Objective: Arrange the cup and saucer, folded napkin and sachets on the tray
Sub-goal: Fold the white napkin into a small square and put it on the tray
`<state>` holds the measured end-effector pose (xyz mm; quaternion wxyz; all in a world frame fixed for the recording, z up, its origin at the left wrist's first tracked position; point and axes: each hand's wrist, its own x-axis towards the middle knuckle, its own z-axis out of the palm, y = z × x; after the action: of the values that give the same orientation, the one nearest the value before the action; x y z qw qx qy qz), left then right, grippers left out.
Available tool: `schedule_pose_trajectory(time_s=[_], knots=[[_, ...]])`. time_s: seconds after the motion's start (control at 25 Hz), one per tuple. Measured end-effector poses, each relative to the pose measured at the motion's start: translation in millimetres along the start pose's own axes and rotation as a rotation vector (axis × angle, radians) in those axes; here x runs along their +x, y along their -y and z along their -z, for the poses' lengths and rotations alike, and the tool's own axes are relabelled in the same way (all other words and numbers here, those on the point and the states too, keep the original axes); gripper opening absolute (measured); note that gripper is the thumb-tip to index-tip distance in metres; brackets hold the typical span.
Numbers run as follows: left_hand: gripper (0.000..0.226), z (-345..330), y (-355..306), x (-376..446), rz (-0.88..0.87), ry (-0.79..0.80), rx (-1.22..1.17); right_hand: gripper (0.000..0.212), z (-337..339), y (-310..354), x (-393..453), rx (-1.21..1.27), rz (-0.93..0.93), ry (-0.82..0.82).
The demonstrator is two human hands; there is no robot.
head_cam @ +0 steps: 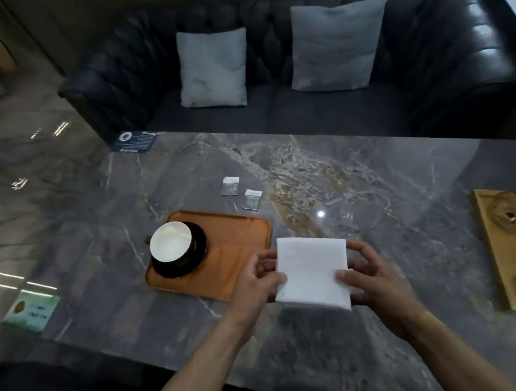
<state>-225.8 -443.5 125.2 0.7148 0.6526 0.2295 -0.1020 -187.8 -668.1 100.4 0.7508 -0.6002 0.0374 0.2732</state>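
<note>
**Napkin next, onto the free end of the tray**

Just beside the orange rectangular tray (240,241), above the grey marble tabletop (364,179), I hold the white folded paper napkin (313,270) with both hands: my left hand (256,282) pinches its left edge, my right hand (365,274) grips the right edge, thumb on top. The white cup (170,242) on its dark round saucer (180,254) already fills the tray's left end. I should keep the fold flat and lay it on the bare right end, edges square to the rim. Its slightly longer axis runs away from me, tilted a little leftward. Two small sachets (230,186) wait on the tabletop beyond the tray.
</note>
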Motion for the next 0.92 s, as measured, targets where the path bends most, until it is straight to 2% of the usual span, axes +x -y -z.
schedule_pose_trajectory(time_s=[0.24, 0.48, 0.6, 0.8, 0.92], knots=[[0.040, 65.4, -5.5, 39.9, 0.004, 0.032, 0.078, 0.046, -63.2, -15.6, 30.9, 0.009, 0.017, -0.147], [0.033, 124.6, 4.6, 79.5, -0.009, 0.046, 0.223, 0.048, -121.3, -34.7, 63.2, -0.015, -0.022, -0.297], [0.036, 143.1, 13.5, 91.2, -0.016, 0.062, 0.315, 0.051, -139.5, -48.0, 76.9, -0.039, -0.074, -0.372], [0.039, 160.0, 30.5, 102.1, 0.004, 0.047, 0.378, 0.063, -154.4, -67.2, 93.0, -0.032, -0.167, -0.383], [0.043, 166.6, 38.5, 109.2, 0.054, 0.045, 0.415, 0.071, -157.3, -75.0, 100.9, -0.116, -0.200, -0.352]])
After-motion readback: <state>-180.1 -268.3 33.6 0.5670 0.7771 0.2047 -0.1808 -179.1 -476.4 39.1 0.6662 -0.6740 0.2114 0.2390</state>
